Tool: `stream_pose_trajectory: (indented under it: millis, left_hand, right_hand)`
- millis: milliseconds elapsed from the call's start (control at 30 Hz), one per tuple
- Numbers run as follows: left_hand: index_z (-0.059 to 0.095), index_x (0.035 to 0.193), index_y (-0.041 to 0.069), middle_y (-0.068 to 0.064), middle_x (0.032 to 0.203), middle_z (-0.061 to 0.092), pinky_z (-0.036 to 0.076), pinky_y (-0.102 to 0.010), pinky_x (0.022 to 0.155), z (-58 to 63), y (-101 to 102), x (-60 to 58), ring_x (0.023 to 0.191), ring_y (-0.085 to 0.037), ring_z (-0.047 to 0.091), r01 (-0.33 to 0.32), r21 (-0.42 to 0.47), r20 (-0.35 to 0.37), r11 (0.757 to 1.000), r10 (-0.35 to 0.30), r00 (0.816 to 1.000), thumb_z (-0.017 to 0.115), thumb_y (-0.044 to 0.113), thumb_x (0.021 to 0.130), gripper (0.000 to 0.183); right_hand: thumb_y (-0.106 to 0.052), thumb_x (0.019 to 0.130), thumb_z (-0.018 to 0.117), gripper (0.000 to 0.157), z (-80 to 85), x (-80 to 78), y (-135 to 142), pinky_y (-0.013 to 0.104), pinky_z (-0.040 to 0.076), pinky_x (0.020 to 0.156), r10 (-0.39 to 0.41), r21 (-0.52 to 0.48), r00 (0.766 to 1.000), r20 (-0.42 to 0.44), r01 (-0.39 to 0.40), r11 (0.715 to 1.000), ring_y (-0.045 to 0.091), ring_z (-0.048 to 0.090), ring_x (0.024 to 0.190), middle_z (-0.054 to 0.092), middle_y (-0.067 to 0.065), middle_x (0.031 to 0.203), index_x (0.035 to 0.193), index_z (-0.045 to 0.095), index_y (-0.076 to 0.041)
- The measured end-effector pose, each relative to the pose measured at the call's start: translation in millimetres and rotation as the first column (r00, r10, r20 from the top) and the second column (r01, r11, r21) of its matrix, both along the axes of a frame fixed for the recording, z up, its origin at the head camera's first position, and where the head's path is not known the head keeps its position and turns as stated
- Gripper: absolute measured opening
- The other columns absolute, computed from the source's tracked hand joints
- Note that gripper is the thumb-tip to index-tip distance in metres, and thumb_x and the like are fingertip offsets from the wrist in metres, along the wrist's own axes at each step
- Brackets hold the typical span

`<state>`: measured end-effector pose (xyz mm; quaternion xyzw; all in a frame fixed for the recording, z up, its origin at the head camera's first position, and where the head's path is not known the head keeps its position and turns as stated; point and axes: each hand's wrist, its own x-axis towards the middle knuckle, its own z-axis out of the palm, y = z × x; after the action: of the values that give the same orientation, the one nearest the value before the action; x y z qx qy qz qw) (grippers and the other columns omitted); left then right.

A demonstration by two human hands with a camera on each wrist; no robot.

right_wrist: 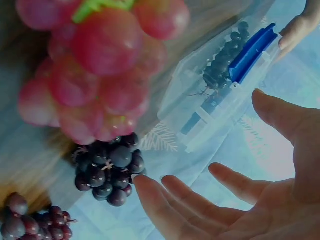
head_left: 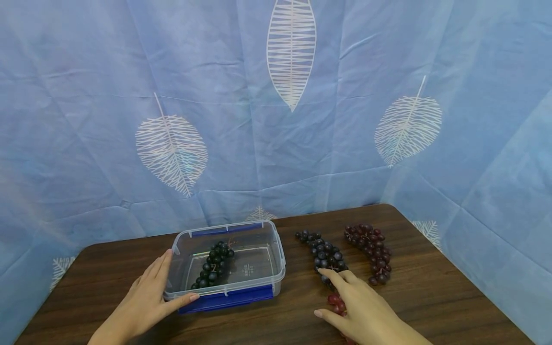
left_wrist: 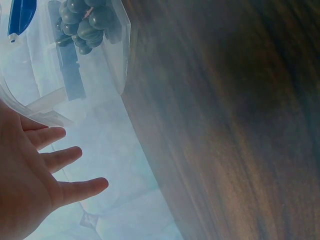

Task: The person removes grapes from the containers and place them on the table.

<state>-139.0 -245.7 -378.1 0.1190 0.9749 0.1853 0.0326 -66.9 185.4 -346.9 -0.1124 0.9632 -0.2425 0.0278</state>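
Note:
At the left end of a clear plastic container (head_left: pixel 258 261), my left hand (head_left: pixel 144 299) spreads its straight fingers along the side, its thumb at the near rim. A bunch of dark green grapes (head_left: pixel 211 269) lies inside the container. My right hand (head_left: pixel 364 306), fingers extended and apart, hovers over a bunch of red grapes (right_wrist: pixel 107 42), which it partly hides in the head view. Its fingertips overlap the near end of a bunch of black grapes (head_left: pixel 321 251) there. Nothing shows between thumb and fingers in the right wrist view except background.
A curved bunch of dark red grapes (head_left: pixel 373 251) lies on the brown wooden table (head_left: pixel 414 287) at the right. The container has a blue clip (head_left: pixel 228 298) along its near side. Behind the table hangs a blue curtain (head_left: pixel 233 143) with white leaf prints.

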Motion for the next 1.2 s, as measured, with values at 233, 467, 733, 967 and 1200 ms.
stream_pose_trajectory:
  millis: [233, 467, 733, 967, 1200]
  left_hand:
    - [-0.005, 0.161, 0.003, -0.031, 0.163, 0.010, 0.022, -0.083, 0.097, 0.8, 0, -0.8, 0.141, -0.063, 0.017, -0.002, 0.021, 0.031, 1.000, 0.001, 1.000, 0.055, 0.075, 0.087, 0.119]
    - [-0.001, 0.161, 0.002, -0.030, 0.163, 0.010, 0.023, -0.082, 0.099, 0.3, -1, -1.5, 0.142, -0.061, 0.019, 0.002, 0.047, 0.018, 0.999, -0.003, 1.000, 0.056, 0.074, 0.088, 0.117]
    - [-0.002, 0.161, 0.003, -0.029, 0.164, 0.008, 0.023, -0.081, 0.100, 1.7, -2, -2.0, 0.142, -0.060, 0.018, 0.005, 0.051, 0.026, 0.999, -0.006, 1.000, 0.056, 0.073, 0.088, 0.117]
    - [-0.003, 0.161, 0.004, -0.028, 0.165, 0.005, 0.025, -0.080, 0.101, 2.0, -3, -1.8, 0.143, -0.059, 0.016, 0.006, 0.069, 0.044, 0.998, -0.009, 0.999, 0.056, 0.072, 0.089, 0.116]
    - [-0.006, 0.161, 0.007, -0.027, 0.165, 0.005, 0.026, -0.080, 0.101, 4.1, -1, -2.5, 0.144, -0.058, 0.017, 0.010, 0.066, 0.047, 0.998, -0.013, 0.999, 0.055, 0.073, 0.088, 0.116]
  right_hand:
    - [-0.056, 0.082, 0.076, 0.078, 14.6, -6.3, -12, 0.062, 0.052, 0.089, 0.023, -0.028, 1.000, -0.020, -0.024, 0.999, 0.047, 0.059, 0.120, 0.058, 0.017, 0.136, 0.146, 0.051, -0.020]
    - [-0.054, 0.084, 0.075, 0.076, 28.7, -17.3, -26, 0.048, 0.056, 0.079, 0.073, -0.010, 0.994, -0.076, -0.074, 0.997, 0.027, 0.066, 0.100, 0.062, 0.013, 0.127, 0.147, 0.050, -0.018]
    - [-0.051, 0.086, 0.075, 0.075, 39.2, -32.3, -44, 0.053, 0.055, 0.085, 0.105, 0.003, 0.990, -0.091, -0.105, 0.994, 0.032, 0.065, 0.108, 0.058, 0.015, 0.135, 0.148, 0.049, -0.018]
    - [-0.046, 0.090, 0.074, 0.070, 44.9, -47.7, -61, 0.052, 0.054, 0.089, 0.168, -0.009, 0.980, -0.104, -0.170, 0.985, 0.032, 0.063, 0.114, 0.058, 0.016, 0.136, 0.147, 0.050, -0.013]
    - [-0.044, 0.092, 0.072, 0.067, 49.2, -63.1, -83, 0.053, 0.052, 0.091, 0.223, -0.040, 0.973, -0.057, -0.225, 0.973, 0.031, 0.062, 0.115, 0.056, 0.015, 0.139, 0.148, 0.049, -0.016]
